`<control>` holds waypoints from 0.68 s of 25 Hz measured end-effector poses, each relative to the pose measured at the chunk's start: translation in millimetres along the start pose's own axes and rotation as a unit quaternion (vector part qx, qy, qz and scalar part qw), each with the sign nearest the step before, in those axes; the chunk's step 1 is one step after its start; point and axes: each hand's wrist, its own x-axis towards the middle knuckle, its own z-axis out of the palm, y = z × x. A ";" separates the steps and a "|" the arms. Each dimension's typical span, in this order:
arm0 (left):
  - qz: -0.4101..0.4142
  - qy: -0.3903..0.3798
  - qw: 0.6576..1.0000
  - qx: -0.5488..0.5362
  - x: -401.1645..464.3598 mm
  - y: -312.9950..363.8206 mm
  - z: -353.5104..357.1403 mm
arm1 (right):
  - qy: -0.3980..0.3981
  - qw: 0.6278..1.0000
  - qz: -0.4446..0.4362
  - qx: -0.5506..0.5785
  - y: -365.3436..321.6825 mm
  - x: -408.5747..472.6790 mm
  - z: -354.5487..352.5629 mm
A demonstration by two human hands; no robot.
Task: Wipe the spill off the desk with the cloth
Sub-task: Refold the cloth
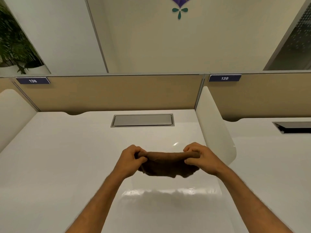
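cloth: brown cloth (168,165), stretched sideways between both hands over the mid desk (58,165), top edge taut, lower part sagging in a belly. Looks lifted off the surface; can't tell if the low edge brushes it.
L hand: L hand (133,158) pinches the cloth's left end, thumb under, fingers curled over the top.
R hand: R hand (200,157) does the same at the right end, knuckles up.
spill: no sure puddle seen. A glossy sheen (168,192) lies on the desk just nearer than the cloth, plus a small glint (175,143) beyond it. Wet or only lamp reflection, can't tell.
stage: fits 2 readings: cloth being spread ready for a pass, or raised off after one. One moment won't settle it.
doing it well: my view: keep both pinches even so no end slips, and keep the cloth over the desk so any drip stays on it. Read the sheen from a lower angle before trusting it either way.
risk: gloss on a white top hides thin liquid, so streaks are easy to miss.
nearby: hatch (142,120) at the rear of the desk, well apart from the cloth; liquid is best kept away from it.
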 end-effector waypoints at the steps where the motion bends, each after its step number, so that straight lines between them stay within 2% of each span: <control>1: -0.003 0.003 1.000 -0.003 -0.1 -1.1 -1.1 | 0.015 0.999 0.005 0.035 -1.2 -1.7 2.2; 4: -0.020 -0.013 0.999 -0.032 1.4 6.6 -2.7 | 0.114 0.986 0.044 0.110 -11.1 1.0 11.9; 8: -0.041 0.044 0.994 -0.095 2.6 27.8 3.5 | 0.299 0.941 0.073 0.139 -32.8 8.3 36.0; 10: -0.056 0.067 0.985 -0.146 1.8 35.6 9.6 | 0.347 0.918 0.074 0.179 -46.5 6.5 54.4; 14: -0.051 0.098 0.974 -0.198 -2.3 49.4 20.6 | 0.313 0.928 0.037 0.197 -67.0 3.7 96.3; 17: -0.008 0.059 0.976 -0.211 -11.1 52.6 18.1 | 0.244 0.949 0.020 0.198 -76.2 2.1 115.7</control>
